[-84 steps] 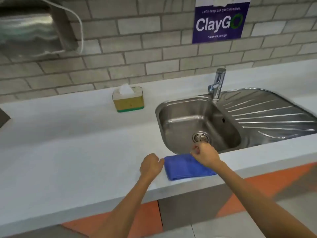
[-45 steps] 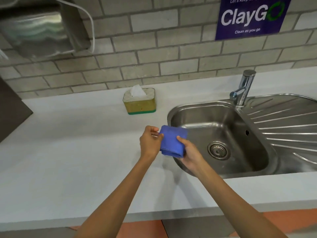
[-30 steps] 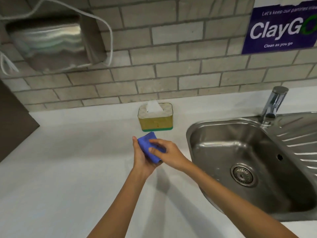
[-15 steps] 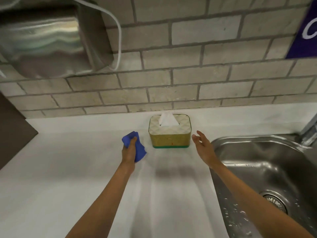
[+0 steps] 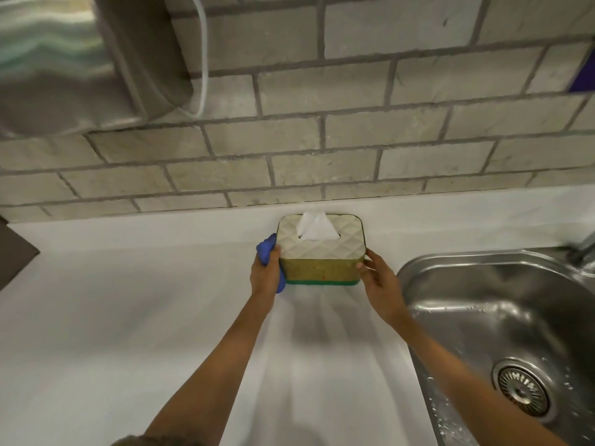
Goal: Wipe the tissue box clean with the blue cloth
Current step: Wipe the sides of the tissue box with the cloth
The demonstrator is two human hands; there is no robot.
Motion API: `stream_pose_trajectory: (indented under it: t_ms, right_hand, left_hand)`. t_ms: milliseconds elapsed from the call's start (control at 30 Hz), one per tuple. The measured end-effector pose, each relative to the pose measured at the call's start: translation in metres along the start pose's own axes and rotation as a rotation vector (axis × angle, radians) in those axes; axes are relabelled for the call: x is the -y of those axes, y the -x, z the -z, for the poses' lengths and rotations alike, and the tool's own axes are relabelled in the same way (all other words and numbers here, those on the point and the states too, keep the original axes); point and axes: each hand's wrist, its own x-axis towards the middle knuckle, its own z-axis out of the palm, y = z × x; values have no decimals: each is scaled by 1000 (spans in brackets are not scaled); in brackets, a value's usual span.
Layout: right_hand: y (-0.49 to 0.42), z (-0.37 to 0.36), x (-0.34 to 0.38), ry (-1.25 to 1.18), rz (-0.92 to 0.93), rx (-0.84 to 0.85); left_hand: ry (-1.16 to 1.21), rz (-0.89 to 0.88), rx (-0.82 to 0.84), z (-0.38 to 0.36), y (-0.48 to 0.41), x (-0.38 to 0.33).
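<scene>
The tissue box [image 5: 322, 268] stands on the white counter against the back ledge. It has a quilted cream lid, yellow-green sides, a green base and a white tissue sticking up. The blue cloth [image 5: 266, 251] is bunched in my left hand [image 5: 264, 275], which presses it against the box's left end. My right hand [image 5: 379, 281] grips the box's right end with its fingers around the front corner. Most of the cloth is hidden behind my left hand.
A steel sink [image 5: 502, 320] lies right of the box, its drain [image 5: 521, 389] at lower right. A metal dispenser [image 5: 64, 59] with a white cord hangs on the brick wall [image 5: 354, 146] upper left. The white counter [image 5: 112, 333] spreads to the left and front.
The cloth passed from both hands into my left hand alone. Both hands then reached forward: left now presses the cloth on the box's left end, right has taken the right end.
</scene>
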Motion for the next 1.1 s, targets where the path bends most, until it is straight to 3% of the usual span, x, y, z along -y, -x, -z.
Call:
stream_pose_trajectory:
  t_ms: [233,633,933,1100]
  right_hand:
    - [52,13,9,-78,-57,-84]
    - [160,36,42,24,-56,-36]
    - [149,41,42,53,-92,56]
    - [127,30,37,-94,-140,178]
  left_hand:
    - [-25,-36,7,19,51,14]
    - [-410,-66,-28,81,136,24]
    - [-483,-111,-42,84,146,14]
    - [-449,-96,-58,78,145,11]
